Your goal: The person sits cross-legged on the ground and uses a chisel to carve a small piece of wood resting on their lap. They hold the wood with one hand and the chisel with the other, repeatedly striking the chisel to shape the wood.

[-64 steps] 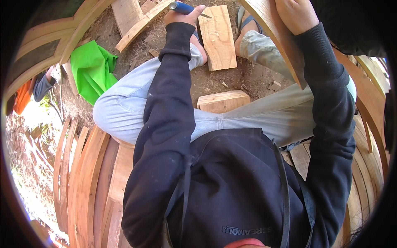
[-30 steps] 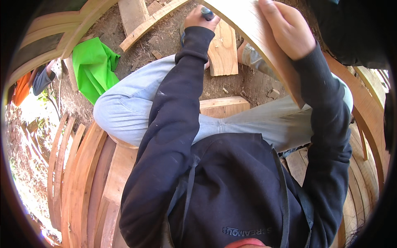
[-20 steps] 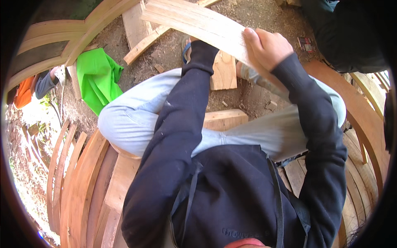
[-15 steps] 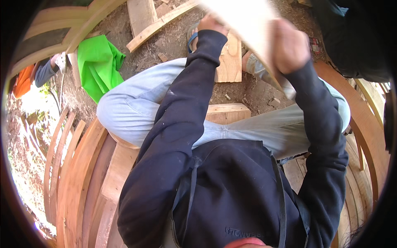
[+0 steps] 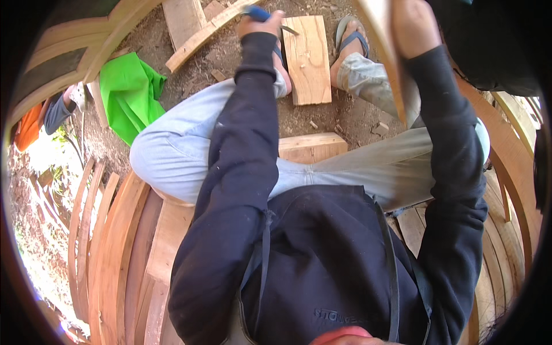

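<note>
At the top of the view, my left hand is closed round a blue-handled tool. Its thin dark metal end points right, over a short wooden block on the ground between my feet; whether it is a chisel is unclear. My right hand grips a long, pale wooden board at the upper right. The board stands tilted, its narrow edge showing and its lower end in front of my right shin. Its upper end leaves the view.
Another wood block lies between my thighs. A bright green cloth is at the left. Curved wooden pieces stand at lower left, more at right. Another person's dark clothing fills the upper right; someone's arm shows far left.
My left hand has moved left, away from the board, and the blue-handled tool now shows. The board has shifted right and turned more edge-on, uncovering the block and my right foot.
</note>
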The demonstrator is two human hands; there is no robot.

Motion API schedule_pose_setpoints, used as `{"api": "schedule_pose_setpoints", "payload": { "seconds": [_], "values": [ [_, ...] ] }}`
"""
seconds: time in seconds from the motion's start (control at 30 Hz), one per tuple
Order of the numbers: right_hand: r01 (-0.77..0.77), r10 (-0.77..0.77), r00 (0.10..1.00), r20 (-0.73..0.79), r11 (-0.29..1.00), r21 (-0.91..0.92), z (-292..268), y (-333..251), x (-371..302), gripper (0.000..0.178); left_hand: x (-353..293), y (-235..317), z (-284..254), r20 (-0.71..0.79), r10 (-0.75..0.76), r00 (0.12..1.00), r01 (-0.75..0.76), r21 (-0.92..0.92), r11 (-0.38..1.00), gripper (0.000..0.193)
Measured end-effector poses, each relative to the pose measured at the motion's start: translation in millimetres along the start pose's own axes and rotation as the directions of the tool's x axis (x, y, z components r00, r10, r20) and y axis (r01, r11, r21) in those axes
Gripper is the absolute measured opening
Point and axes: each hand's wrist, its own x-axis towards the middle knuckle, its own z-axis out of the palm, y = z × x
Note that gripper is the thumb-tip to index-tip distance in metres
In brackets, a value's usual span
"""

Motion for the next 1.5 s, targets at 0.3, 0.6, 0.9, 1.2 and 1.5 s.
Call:
{"api": "schedule_pose_setpoints", "payload": {
  "seconds": [0.3,0.6,0.9,1.2,1.5],
  "values": [
    [-0.135,0.171,0.985,-0.037,0.876,0.463,-17,-29,11,0.061,13,4,-24,-0.019,-0.024,1.000,0.014,-0.403,0.915,0.035],
    [-0.091,0.107,0.994,-0.028,0.938,0.335,-12,-19,2,0.055,-2,-3,2,0.038,0.173,0.984,-0.176,0.147,0.973,0.039],
    [-0.155,0.154,0.988,0.035,0.903,0.401,-11,-8,1,0.056,3,-27,11,0.006,0.236,0.972,-0.232,0.217,0.948,0.043],
    [-0.192,0.187,0.981,0.052,0.896,0.400,-10,-6,1,0.056,-7,-12,10,0.031,0.174,0.984,-0.175,0.309,0.935,0.048],
    [-0.189,0.183,0.982,0.050,0.919,0.346,-10,-15,-2,0.057,-14,-5,12,0.056,0.335,0.940,-0.329,0.395,0.858,0.049]
  ]
}}
